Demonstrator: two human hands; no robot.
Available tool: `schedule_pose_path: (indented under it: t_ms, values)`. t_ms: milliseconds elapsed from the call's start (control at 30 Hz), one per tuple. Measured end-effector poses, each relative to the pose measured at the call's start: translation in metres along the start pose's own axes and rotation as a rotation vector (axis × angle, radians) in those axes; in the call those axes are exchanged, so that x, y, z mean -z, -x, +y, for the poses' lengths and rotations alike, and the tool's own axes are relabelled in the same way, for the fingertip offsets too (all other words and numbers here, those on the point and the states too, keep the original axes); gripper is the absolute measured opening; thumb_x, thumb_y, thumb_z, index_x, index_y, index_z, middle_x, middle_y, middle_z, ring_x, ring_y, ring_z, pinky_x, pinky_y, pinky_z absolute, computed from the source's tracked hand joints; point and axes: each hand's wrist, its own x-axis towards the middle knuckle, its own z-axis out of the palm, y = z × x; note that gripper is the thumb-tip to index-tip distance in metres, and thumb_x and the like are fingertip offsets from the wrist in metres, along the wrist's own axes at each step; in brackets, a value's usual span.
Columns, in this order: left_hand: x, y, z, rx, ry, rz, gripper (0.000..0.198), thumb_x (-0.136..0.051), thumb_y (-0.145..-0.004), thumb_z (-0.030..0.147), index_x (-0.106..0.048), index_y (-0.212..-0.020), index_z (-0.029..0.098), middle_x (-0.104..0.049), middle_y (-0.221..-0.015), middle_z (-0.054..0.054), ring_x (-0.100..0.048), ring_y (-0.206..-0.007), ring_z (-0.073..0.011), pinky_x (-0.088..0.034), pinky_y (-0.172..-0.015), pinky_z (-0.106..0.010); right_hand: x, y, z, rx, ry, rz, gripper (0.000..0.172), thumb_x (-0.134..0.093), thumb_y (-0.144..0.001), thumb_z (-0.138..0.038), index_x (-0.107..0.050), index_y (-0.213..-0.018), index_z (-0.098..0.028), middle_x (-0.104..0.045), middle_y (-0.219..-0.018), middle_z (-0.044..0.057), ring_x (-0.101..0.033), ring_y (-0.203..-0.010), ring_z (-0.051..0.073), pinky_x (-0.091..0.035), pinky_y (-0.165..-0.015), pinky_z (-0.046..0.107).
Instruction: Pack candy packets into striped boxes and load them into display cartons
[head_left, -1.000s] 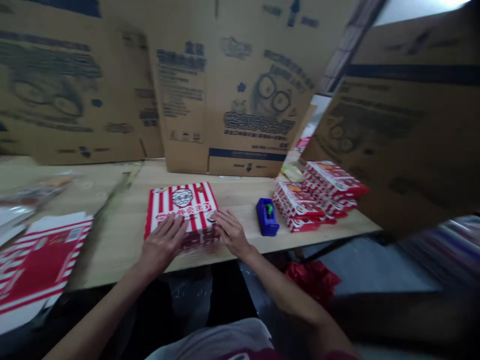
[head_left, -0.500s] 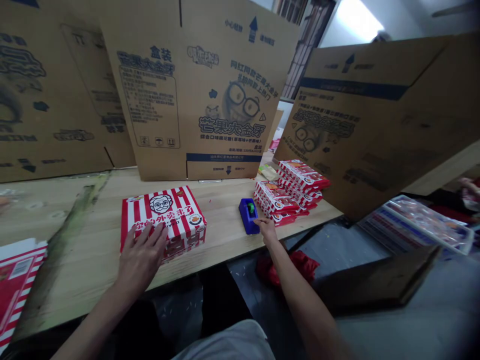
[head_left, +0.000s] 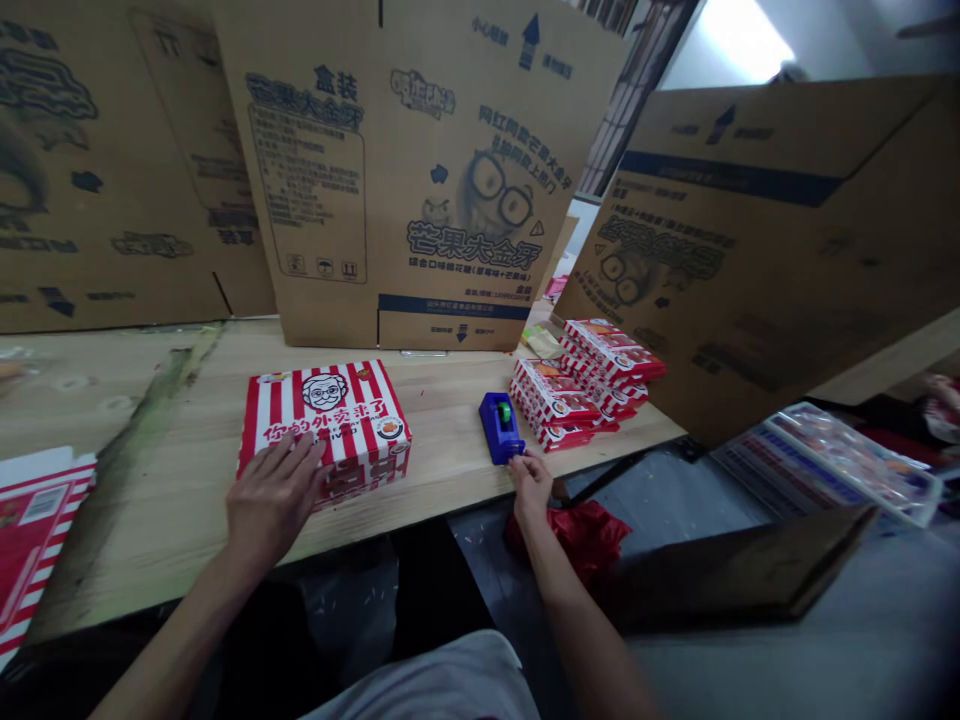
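A red-and-white striped carton [head_left: 345, 400] with a cartoon face on its lid lies on the wooden table. My left hand [head_left: 271, 498] rests over its near left edge, the outstretched fingers flat on the lid. To the right is a blue tape dispenser [head_left: 495, 425] with a green core. At its front end my right hand [head_left: 533, 486] has thumb and forefinger closed together, apparently on the end of the tape; the clear strip itself is too thin to make out.
Stacks of flatter red-and-white boxes [head_left: 555, 392] stand just right of the dispenser. Large brown cardboard boxes [head_left: 322, 240] wall off the table's back. Flat striped cartons [head_left: 45, 540] lie at the left edge. A red bag [head_left: 589, 540] and a crate of wrapped goods [head_left: 855, 450] are beyond the front edge.
My right hand has drawn slightly toward me at the dispenser's front, its fingers now pinched. The left hand has slid a little back on the carton lid. The view has shifted slightly.
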Motion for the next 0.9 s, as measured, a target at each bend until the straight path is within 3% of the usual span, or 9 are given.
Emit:
schedule_pose_path:
  t_ms: [133,267,367,433,533,600,700,800,900]
  values:
    - [0.005,-0.002,-0.001,0.011,-0.011,-0.011,0.031,-0.056,-0.090,0.025,-0.064,-0.120,0.018,-0.072,-0.114,-0.013,-0.064,-0.112,-0.0327,-0.052,-0.092,-0.048,0.007,0.009,-0.001,0.021,0.035,0.076,0.036,-0.061,-0.074,-0.050,-0.059,-0.058,-0.018,-0.059,-0.073,0.007,-0.056,-0.081,0.024,-0.048,-0.076,0.043]
    - [0.010,-0.007,0.004,-0.012,-0.081,-0.039,0.023,-0.055,-0.091,0.023,-0.069,-0.108,0.015,-0.073,-0.112,-0.011,-0.066,-0.109,-0.0304,-0.053,-0.091,-0.043,0.003,0.005,-0.041,0.092,0.002,-0.066,0.034,-0.056,-0.082,-0.049,-0.059,-0.066,-0.019,-0.059,-0.076,0.006,-0.055,-0.075,0.022,-0.049,-0.068,0.039]
    - [0.012,-0.009,0.006,0.007,-0.104,-0.072,0.024,-0.053,-0.092,0.023,-0.070,-0.108,0.016,-0.073,-0.114,-0.010,-0.064,-0.113,-0.0295,-0.052,-0.092,-0.043,-0.032,-0.006,-0.104,0.242,-0.016,-0.468,0.028,-0.065,-0.081,-0.044,-0.062,-0.068,-0.019,-0.060,-0.074,0.004,-0.057,-0.073,0.020,-0.049,-0.070,0.035]
    - [0.011,-0.009,0.007,0.040,-0.086,-0.097,0.026,-0.051,-0.093,0.024,-0.070,-0.110,0.017,-0.072,-0.116,-0.011,-0.062,-0.116,-0.0298,-0.051,-0.093,-0.044,-0.069,-0.009,-0.154,0.530,0.037,-0.934,0.024,-0.061,-0.088,-0.037,-0.063,-0.072,-0.019,-0.063,-0.081,0.005,-0.058,-0.079,0.019,-0.049,-0.074,0.033]
    - [0.008,-0.006,0.007,0.085,-0.040,-0.120,0.029,-0.050,-0.092,0.021,-0.069,-0.114,0.018,-0.070,-0.118,-0.012,-0.060,-0.118,-0.0298,-0.049,-0.095,-0.046,-0.124,0.002,-0.213,1.054,0.262,-1.307,0.018,-0.060,-0.091,-0.028,-0.065,-0.078,-0.018,-0.063,-0.088,0.007,-0.057,-0.085,0.020,-0.046,-0.077,0.032]
    - [0.006,-0.004,0.008,0.090,-0.034,-0.120,0.031,-0.049,-0.091,0.017,-0.068,-0.116,0.017,-0.070,-0.118,-0.013,-0.060,-0.119,-0.0296,-0.048,-0.097,-0.046,-0.151,0.015,-0.234,1.349,0.473,-1.370,0.015,-0.059,-0.091,-0.023,-0.067,-0.081,-0.015,-0.063,-0.091,0.010,-0.055,-0.089,0.023,-0.045,-0.080,0.035]
    - [0.007,-0.003,0.008,0.082,-0.066,-0.117,0.032,-0.050,-0.089,0.014,-0.068,-0.115,0.015,-0.069,-0.119,-0.014,-0.060,-0.117,-0.0303,-0.048,-0.097,-0.046,-0.173,0.029,-0.242,1.572,0.695,-1.338,0.018,-0.054,-0.092,-0.016,-0.070,-0.087,-0.011,-0.064,-0.095,0.015,-0.054,-0.094,0.026,-0.043,-0.081,0.039]
    - [0.009,-0.007,0.012,0.088,-0.057,-0.129,0.031,-0.056,-0.088,0.024,-0.066,-0.115,0.013,-0.068,-0.120,-0.016,-0.059,-0.117,-0.0321,-0.046,-0.096,-0.048,-0.182,0.031,-0.243,1.620,0.757,-1.301,0.015,-0.057,-0.088,-0.016,-0.071,-0.086,-0.010,-0.064,-0.096,0.017,-0.053,-0.096,0.028,-0.041,-0.082,0.041]
    - [0.007,-0.012,0.017,0.138,-0.056,-0.094,0.033,-0.061,-0.086,0.038,-0.069,-0.105,0.012,-0.070,-0.113,-0.017,-0.061,-0.111,-0.0331,-0.047,-0.092,-0.049,-0.188,0.025,-0.244,1.549,0.783,-1.349,0.011,-0.062,-0.085,-0.017,-0.071,-0.079,-0.013,-0.065,-0.092,0.015,-0.054,-0.095,0.027,-0.040,-0.080,0.039]
